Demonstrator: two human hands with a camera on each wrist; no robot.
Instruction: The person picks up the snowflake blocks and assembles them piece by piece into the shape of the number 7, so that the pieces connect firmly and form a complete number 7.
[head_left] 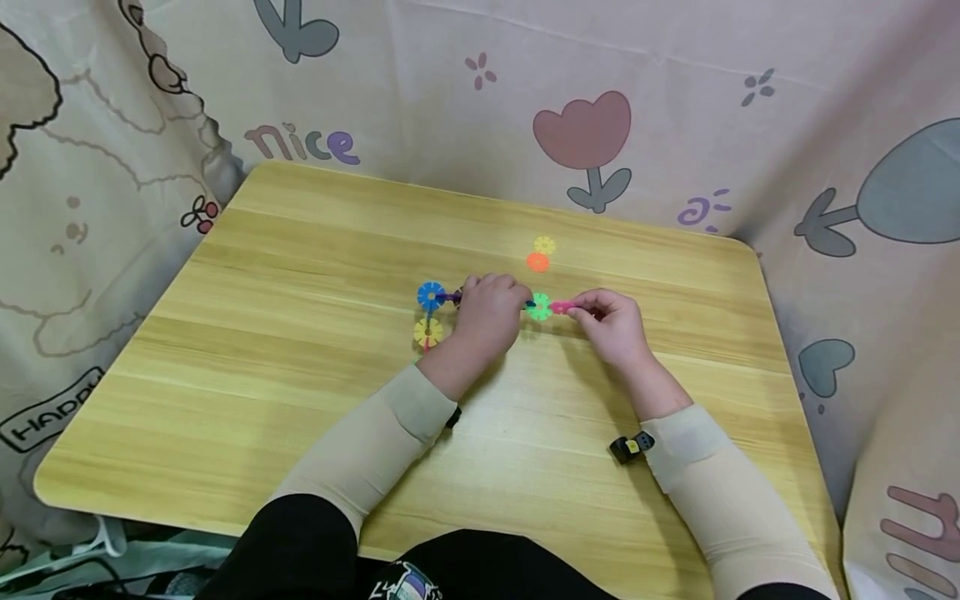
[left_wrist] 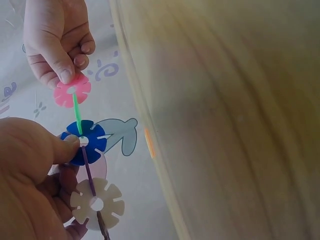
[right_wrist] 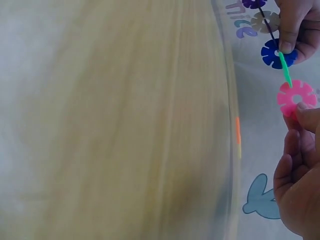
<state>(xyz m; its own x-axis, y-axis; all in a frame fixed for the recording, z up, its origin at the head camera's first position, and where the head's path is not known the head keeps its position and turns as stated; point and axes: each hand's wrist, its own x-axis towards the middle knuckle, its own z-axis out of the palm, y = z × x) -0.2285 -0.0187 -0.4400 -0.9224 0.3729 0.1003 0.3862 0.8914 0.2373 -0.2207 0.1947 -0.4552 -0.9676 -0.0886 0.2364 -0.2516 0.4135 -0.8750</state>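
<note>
A chain of notched plastic snowflake discs runs between the two hands above the table. My left hand [head_left: 491,312] pinches a dark blue disc [left_wrist: 96,145] with thumb and fingers. My right hand [head_left: 617,329] pinches a pink disc [right_wrist: 286,100] at its edge. Between them a green disc [head_left: 539,308] joins the pink and dark blue ones, seen edge-on in both wrist views. On the chain's other side, a purple disc and a whitish disc [left_wrist: 112,207] follow. Farther left hang a brighter blue disc [head_left: 423,293] and a yellow disc [head_left: 422,333]. My left hand hides part of the chain in the head view.
An orange disc [head_left: 537,262] and a small yellow disc [head_left: 545,245] lie on the wooden table [head_left: 300,350], beyond the hands. A patterned curtain [head_left: 420,100] hangs behind and beside the table.
</note>
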